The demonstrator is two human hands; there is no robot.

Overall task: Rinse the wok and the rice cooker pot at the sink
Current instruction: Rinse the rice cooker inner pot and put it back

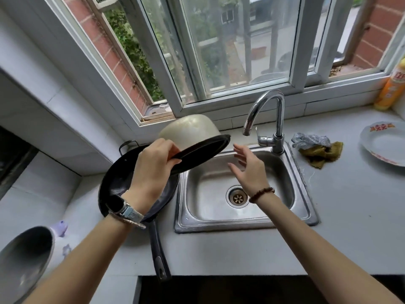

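My left hand [153, 167] grips the dark rim of the rice cooker pot [192, 130], which is tipped with its pale outside up, above the sink's left edge. Under that hand the black wok [116, 178] lies on the counter left of the sink, its long handle [158, 253] pointing toward me. My right hand [247, 170] hovers over the steel sink [300, 172] with fingers spread and nothing in it, just right of the pot's mouth. The chrome tap [265, 110] arches over the back of the basin; no water is running.
A grey and a yellow-brown cloth [317, 148] lie right of the tap. A white plate [385, 143] sits at the far right, an orange bottle [390, 88] on the sill. A grey metal bowl [24, 260] stands at the lower left. The window is behind the sink.
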